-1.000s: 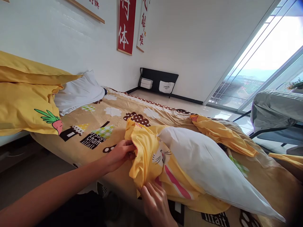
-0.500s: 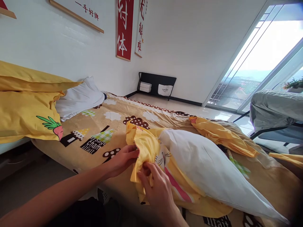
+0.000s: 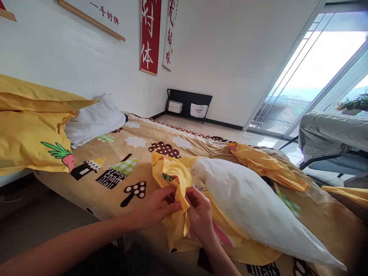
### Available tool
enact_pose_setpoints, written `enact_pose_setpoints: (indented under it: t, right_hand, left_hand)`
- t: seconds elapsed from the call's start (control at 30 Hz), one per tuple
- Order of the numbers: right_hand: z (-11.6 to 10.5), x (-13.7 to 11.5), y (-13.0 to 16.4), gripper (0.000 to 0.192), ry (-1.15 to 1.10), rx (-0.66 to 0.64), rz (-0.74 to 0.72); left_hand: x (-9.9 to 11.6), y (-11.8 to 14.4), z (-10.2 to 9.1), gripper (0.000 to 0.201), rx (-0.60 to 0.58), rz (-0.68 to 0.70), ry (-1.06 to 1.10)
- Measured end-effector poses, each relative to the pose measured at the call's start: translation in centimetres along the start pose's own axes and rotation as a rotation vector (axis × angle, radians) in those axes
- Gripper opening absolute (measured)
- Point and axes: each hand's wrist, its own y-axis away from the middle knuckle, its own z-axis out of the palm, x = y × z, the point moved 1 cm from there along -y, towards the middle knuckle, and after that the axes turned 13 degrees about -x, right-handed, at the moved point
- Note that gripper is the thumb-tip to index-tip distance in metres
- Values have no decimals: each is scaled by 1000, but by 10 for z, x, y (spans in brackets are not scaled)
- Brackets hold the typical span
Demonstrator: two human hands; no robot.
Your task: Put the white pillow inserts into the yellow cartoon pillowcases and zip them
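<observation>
A yellow pillowcase (image 3: 175, 172) with cartoon prints lies bunched near the bed's front edge. My left hand (image 3: 161, 207) grips its gathered cloth from the left, thumb and fingers closed. Opposite, my right hand (image 3: 198, 209) pinches the same fold, its fingertips partly hidden by cloth. The white pillow (image 3: 244, 199) rests to the right, its near end on the pillowcase and its pointed corner reaching toward the lower right. Part of a whiskered face and a pink shape show on the pillowcase beside the pillow.
The bed carries a brown patterned blanket (image 3: 138, 142). At left are yellow pillows (image 3: 28, 142) and a white pillow (image 3: 94, 119). Another yellow cloth (image 3: 258, 165) lies on the far right side. A covered chair (image 3: 330, 134) stands beyond, near the glass door (image 3: 304, 76).
Both hands have shifted along the pillowcase edge; the left moved down and right, and the right moved slightly up, bringing them closer together. The upper fold flopped over, showing a green print.
</observation>
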Motion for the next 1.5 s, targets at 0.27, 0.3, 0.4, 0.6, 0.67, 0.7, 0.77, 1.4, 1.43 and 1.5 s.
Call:
enact_pose_setpoints:
  t: [0.27, 0.3, 0.4, 0.6, 0.67, 0.7, 0.77, 1.4, 1.43, 1.5]
  right_hand:
    - [-6, -4, -5, 22, -170, 19, 83]
    - [-6, -3, -5, 22, -190, 21, 87]
    - [-6, -1, -4, 24, -241, 38, 97]
    - [-4, 2, 0, 27, -153, -8, 65]
    - [-4, 0, 4, 27, -83, -59, 19]
    - [-4, -2, 7, 26, -42, -81, -21]
    - [-3, -5, 14, 28, 101, -81, -137]
    - [6, 29, 55, 56, 898, 129, -655]
    - [5, 31, 56, 52, 887, 91, -627]
    - [0, 32, 56, 38, 798, -4, -518]
  left_hand:
    - [10, 5, -2, 32, 28, -29, -210]
    - [12, 6, -2, 31, 11, -21, -216]
    - [17, 6, -3, 29, -52, -26, -246]
    - [15, 5, -1, 14, -22, -121, -332]
    - [11, 5, 0, 13, 29, -88, -339]
    - [10, 5, 0, 13, 40, -72, -333]
    - [7, 4, -1, 13, 53, -74, -307]
    - [-1, 0, 1, 29, 103, 4, 354]
    - [0, 0, 1, 30, 110, 3, 345]
    - [1, -2, -1, 32, 117, 9, 334]
